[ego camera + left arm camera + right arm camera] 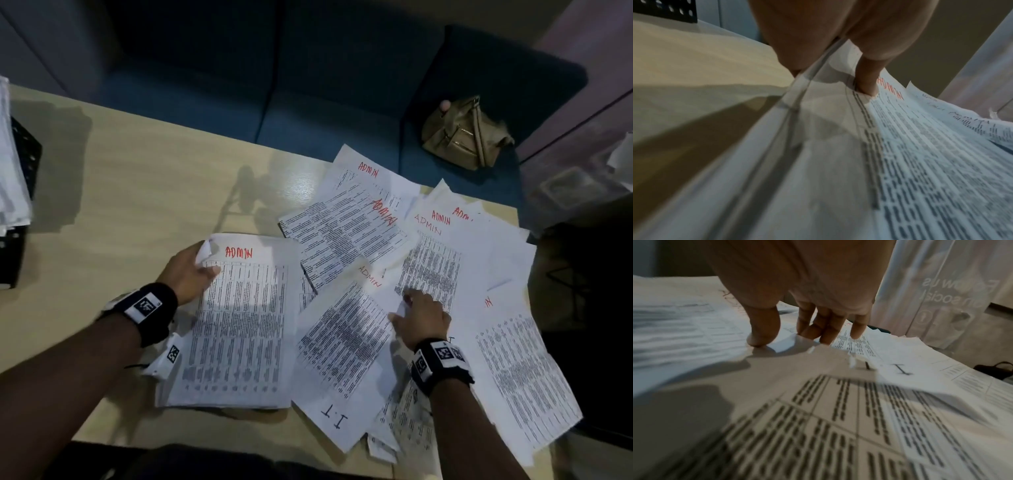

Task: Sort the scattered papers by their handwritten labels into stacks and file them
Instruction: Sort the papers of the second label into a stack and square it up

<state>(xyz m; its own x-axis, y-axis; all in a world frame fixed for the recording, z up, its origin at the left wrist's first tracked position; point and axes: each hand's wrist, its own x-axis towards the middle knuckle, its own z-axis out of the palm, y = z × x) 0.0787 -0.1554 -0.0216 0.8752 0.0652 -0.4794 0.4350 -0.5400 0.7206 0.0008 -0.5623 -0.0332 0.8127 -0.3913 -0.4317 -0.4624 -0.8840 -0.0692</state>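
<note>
ADMIN stack point(239, 318) pinched by left hand point(186, 274) fingers point(867, 81).

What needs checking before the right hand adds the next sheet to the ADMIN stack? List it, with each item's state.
1. Left hand holds the ADMIN stack at its top left corner: ok.
2. Stack's top sheet reads ADMIN: ok.
3. Right hand has one sheet pinched: cannot tell; thumb and fingertips touch paper.
4. Sheet under the right hand reads ADMIN: ok.
5. I.T sheet kept out of the pick: not ok; it lies directly beneath.
6. Stack edges squared: not ok; its lower left corner is ragged.
</note>
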